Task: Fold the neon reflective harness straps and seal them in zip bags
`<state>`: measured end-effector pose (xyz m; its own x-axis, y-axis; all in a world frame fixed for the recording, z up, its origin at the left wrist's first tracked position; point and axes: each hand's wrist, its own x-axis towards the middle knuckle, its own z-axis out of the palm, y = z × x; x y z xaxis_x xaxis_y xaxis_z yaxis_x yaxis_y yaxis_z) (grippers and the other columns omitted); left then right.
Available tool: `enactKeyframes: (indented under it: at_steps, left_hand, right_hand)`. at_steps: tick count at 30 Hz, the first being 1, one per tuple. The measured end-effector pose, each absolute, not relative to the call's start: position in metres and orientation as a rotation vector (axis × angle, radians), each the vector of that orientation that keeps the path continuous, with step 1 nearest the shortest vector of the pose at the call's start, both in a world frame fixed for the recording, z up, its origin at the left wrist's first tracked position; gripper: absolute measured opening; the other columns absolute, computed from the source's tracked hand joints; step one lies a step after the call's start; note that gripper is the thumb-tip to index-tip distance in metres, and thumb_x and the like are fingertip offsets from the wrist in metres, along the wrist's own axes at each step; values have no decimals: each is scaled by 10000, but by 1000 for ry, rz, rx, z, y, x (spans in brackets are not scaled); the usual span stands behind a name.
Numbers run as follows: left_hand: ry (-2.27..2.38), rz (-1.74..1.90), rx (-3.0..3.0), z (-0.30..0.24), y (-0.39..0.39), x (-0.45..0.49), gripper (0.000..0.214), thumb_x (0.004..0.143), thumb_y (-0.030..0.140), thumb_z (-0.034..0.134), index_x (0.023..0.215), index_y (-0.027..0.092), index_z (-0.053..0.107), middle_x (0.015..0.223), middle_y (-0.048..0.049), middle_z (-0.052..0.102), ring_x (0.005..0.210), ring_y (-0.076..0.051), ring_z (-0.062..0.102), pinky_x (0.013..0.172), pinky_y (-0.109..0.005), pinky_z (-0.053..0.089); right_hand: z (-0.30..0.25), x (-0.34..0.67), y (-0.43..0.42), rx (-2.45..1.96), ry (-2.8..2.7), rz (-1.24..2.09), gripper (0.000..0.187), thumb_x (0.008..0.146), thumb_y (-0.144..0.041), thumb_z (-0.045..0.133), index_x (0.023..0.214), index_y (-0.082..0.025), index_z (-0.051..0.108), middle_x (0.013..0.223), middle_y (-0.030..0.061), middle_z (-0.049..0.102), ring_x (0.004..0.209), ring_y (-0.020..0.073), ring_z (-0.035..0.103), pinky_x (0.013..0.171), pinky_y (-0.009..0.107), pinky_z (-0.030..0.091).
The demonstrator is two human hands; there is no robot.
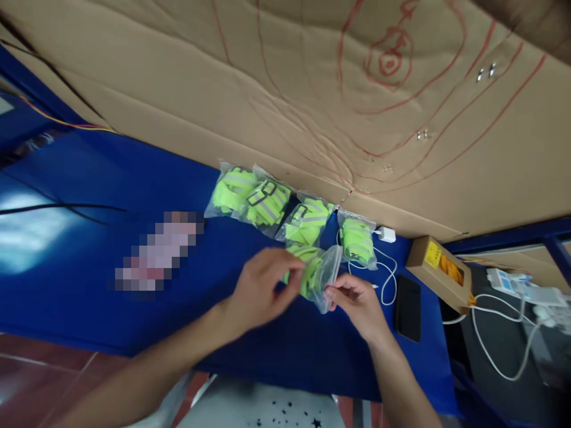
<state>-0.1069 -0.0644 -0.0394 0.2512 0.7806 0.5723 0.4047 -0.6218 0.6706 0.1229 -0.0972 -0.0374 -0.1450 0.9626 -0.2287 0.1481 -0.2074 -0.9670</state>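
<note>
My left hand [269, 285] is closed, thumb and fingers pinching a bundle of neon-yellow reflective strap [312, 274]. The bundle lies partly inside a clear plastic zip bag [329, 279], though how far in is hard to tell. At the bag's right edge, by its opening, my right hand [354, 300] pinches the plastic between thumb and fingers. Just beyond sits another bagged strap [307, 221] with a dark buckle. To the right of it is a bagged rolled strap [357, 241].
Further left along the cardboard wall [285, 119] lie two more bagged straps [267, 205]. A white charger [386, 234] with cable, a black phone [408, 307] and a cardboard box [439, 273] are at the right. A pixelated patch covers something on the blue table [89, 273].
</note>
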Motion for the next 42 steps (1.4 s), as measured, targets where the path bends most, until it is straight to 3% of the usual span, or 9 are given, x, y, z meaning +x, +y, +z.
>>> enactKeyframes:
  at_steps: [4,8,13,17,23,28,31,35,42]
  left_hand:
    - [1148,1028,2240,-26,-100,-78,137,988,298,650,905,195,615,830,-16,698,753,-184,679,666,-314,540]
    - [1262,953,2111,-26,-110,-74,105,996,282,646,929,202,628,851,-3,710,753,-188,708,654,-319,553]
    - [1286,871,2018,-26,-115,-77,80,1019,252,614,1015,200,674,921,-13,745,817,-186,744,692,-306,582]
    - [1219,816,1942,-28,-115,-74,75,1007,204,640,1026,210,713,946,4,765,845,-158,749,746,-280,587]
    - [1152,823,1915,-32,-115,-71,108,1020,170,616,1035,196,720,979,8,780,885,-123,756,803,-236,572]
    - [1236,796,1977,-30,-118,-63,105,1005,161,611,1008,190,711,915,7,760,790,-119,733,725,-235,554]
    - [1359,788,2009,-30,-120,-57,90,904,104,666,914,188,696,840,21,741,697,-117,693,651,-238,518]
    - [1400,831,1940,-32,-121,-51,143,786,52,678,815,190,655,753,50,707,654,-95,656,629,-215,480]
    - [1471,1023,1846,-18,-115,-70,136,812,56,604,807,189,629,701,64,633,581,-53,551,571,-176,435]
  right_hand:
    - [-39,111,-130,-1428,-1501,1120,120,950,-313,707,921,-223,781,850,32,803,738,161,763,695,238,602]
    - [-33,106,-144,-1438,-1635,1016,179,1017,-223,608,1049,-248,782,927,15,811,761,119,753,742,196,586]
    - [-36,110,-144,-1400,-1588,1061,64,958,-232,721,993,-236,773,880,-15,804,779,112,766,742,166,583]
    - [-42,114,-144,-1453,-1556,1076,80,970,-259,714,924,-224,769,824,-21,791,739,102,756,716,163,568]
    - [-46,117,-149,-1422,-1536,1094,43,956,-235,725,969,-226,765,852,-28,800,753,97,759,733,163,575]
    - [-48,118,-149,-1416,-1578,1027,72,967,-185,675,948,-215,738,840,-26,780,727,93,729,711,172,557]
    - [-48,116,-148,-1376,-1652,967,76,950,-154,651,917,-206,695,813,-24,736,707,93,685,696,185,534]
    - [-52,110,-147,-1375,-1618,921,146,932,-168,621,797,-202,576,704,-44,586,591,82,539,557,197,423]
    - [-71,124,-147,-1572,-1477,850,239,924,-174,595,712,-210,491,617,-66,478,550,85,460,544,221,359]
